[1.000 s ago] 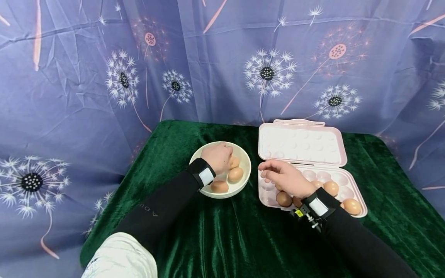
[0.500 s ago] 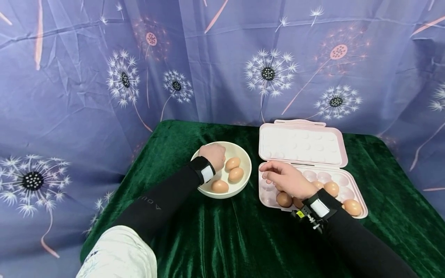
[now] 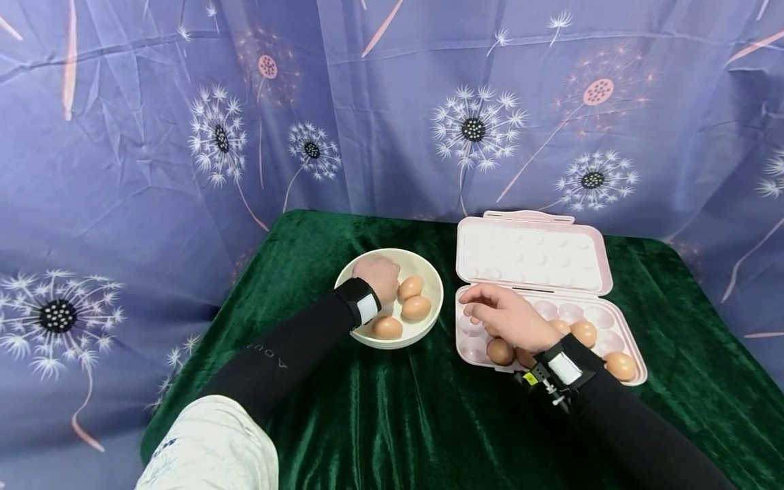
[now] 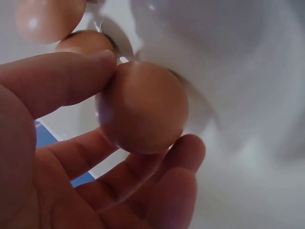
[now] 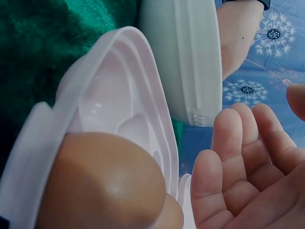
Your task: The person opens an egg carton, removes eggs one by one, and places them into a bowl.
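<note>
Inside the cream bowl [image 3: 432, 320], my left hand [image 3: 378, 275] reaches down. In the left wrist view its thumb and curled fingers grip a brown egg [image 4: 144, 107]; the head view hides this egg behind the hand. Several other eggs [image 3: 416, 307] lie in the bowl beside the hand. My right hand [image 3: 511, 314] hovers over the pink egg box [image 3: 470, 347] with loosely bent fingers [image 5: 227, 138] and nothing in them. Brown eggs [image 3: 620, 365] sit in some of the box's cups, and the right wrist view shows one egg [image 5: 102, 183] close by.
The box's lid [image 3: 531, 252] stands open, tipped back behind the cups. A green velvet cloth [image 3: 380, 422] covers the table. Behind it hangs a blue-purple curtain [image 3: 392, 122] with dandelion prints.
My left hand has drawn back leftward within the bowl, away from the eggs at its right side, so more of them show. My right hand has stayed over the box.
</note>
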Tool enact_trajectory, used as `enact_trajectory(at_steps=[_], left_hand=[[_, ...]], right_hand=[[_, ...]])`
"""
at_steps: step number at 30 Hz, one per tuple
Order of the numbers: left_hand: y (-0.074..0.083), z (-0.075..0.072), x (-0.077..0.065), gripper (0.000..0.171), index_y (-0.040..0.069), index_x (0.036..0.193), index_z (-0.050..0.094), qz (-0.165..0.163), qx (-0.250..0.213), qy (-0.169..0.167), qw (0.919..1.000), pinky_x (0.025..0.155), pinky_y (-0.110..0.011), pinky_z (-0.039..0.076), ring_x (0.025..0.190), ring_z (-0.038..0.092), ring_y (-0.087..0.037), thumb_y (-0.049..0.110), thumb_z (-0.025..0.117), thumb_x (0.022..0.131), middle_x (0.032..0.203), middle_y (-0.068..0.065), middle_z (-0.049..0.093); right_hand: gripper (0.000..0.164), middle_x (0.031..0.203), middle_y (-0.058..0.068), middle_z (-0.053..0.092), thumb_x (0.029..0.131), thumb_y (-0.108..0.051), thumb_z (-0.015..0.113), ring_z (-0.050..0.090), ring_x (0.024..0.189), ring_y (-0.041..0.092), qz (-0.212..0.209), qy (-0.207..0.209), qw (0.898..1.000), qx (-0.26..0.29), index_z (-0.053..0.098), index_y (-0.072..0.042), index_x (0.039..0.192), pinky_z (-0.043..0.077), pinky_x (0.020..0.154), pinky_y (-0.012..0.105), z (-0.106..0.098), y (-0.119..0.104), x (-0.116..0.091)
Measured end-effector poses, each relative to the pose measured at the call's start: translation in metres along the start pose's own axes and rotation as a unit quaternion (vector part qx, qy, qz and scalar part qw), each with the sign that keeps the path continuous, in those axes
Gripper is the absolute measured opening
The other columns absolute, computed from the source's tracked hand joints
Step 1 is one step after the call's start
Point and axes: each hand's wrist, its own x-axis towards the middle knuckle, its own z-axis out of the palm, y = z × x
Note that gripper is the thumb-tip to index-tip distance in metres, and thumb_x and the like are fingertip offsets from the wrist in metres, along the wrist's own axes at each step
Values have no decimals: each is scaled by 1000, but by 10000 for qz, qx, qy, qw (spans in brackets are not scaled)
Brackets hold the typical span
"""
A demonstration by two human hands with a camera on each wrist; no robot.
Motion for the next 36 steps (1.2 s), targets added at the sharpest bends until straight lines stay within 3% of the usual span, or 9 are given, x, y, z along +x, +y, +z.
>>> enact_trajectory(at_steps=[6, 16, 19, 23, 29, 33, 36], left_hand=[[3, 0, -2, 8, 19, 102, 68, 14, -138, 125, 9998, 66, -37, 51, 87, 62, -17, 21, 62, 97, 92, -1, 60], [12, -8, -11, 30, 20, 125, 68, 212, -432, 624, 9969, 80, -36, 52, 98, 63, -17, 34, 65, 98, 114, -3, 64], [17, -12, -13, 35, 20, 133, 65, 325, -566, 678, 9956, 77, -34, 51, 94, 61, -16, 32, 61, 99, 122, -4, 61], [25, -18, -15, 36, 20, 130, 66, 655, -779, 930, 9904, 70, -34, 51, 88, 61, -16, 30, 62, 96, 118, -2, 61], [39, -29, -22, 38, 23, 132, 64, 1082, -875, 1101, 9841, 71, -34, 52, 89, 62, -17, 35, 64, 95, 117, 0, 60], [47, -39, -29, 39, 25, 133, 64, 1240, -886, 1091, 9823, 69, -34, 53, 90, 63, -15, 38, 64, 97, 116, 2, 60], [54, -45, -34, 38, 24, 133, 64, 1404, -932, 1084, 9797, 65, -34, 52, 85, 63, -14, 38, 64, 97, 114, 2, 61]], right_hand=[[29, 94, 18, 62, 104, -17, 55, 37, 46, 12, 26, 4, 9999, -142, 61, -2, 127, 35, 46, 27, 1, -1, -1], [28, 96, 19, 63, 103, -17, 56, 38, 47, 12, 33, 14, 9997, -228, 62, -3, 126, 36, 47, 28, 1, -2, 0], [28, 95, 19, 63, 102, -17, 56, 38, 46, 12, 42, 55, 9997, -218, 62, -4, 126, 36, 46, 27, 1, -2, 0], [27, 93, 17, 63, 102, -16, 56, 38, 45, 11, -19, 122, 9995, -275, 63, -5, 125, 37, 46, 27, 0, -2, -1], [27, 92, 17, 64, 102, -18, 57, 43, 46, 14, -140, 135, 9985, -509, 64, -5, 125, 42, 49, 30, -1, -1, -1], [28, 92, 18, 63, 103, -20, 57, 47, 50, 18, -166, 159, 9978, -627, 64, -6, 125, 47, 59, 31, -2, -1, 0], [27, 100, 14, 64, 103, -20, 58, 55, 62, 21, -249, 213, 9965, -770, 65, -6, 125, 47, 72, 31, -4, -1, 0]])
